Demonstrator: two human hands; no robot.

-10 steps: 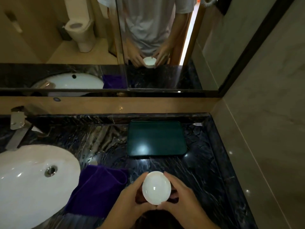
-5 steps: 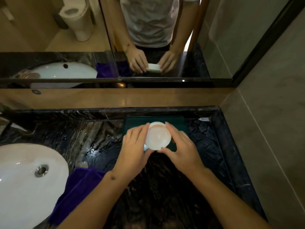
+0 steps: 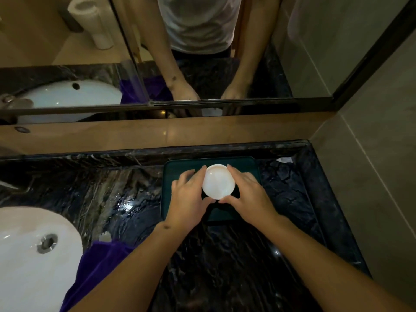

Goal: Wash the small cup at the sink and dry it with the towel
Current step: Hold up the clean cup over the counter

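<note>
The small white cup (image 3: 218, 181) is over the dark green tray (image 3: 180, 167) at the back of the black marble counter, and both hands cup it. My left hand (image 3: 188, 199) wraps its left side and my right hand (image 3: 245, 197) its right side, thumbs meeting at the near rim. I cannot tell whether the cup rests on the tray or hovers just above it. The purple towel (image 3: 94, 269) lies crumpled at the counter's near left, beside the white sink (image 3: 24, 255).
A mirror (image 3: 202, 52) runs along the back wall above a tan ledge. A tiled wall (image 3: 371, 176) closes off the right side. The black marble counter (image 3: 112, 194) between sink and tray looks wet and shiny.
Both hands have carried the cup away from my body, from the near counter edge out to the green tray at the back. The view has shifted slightly.
</note>
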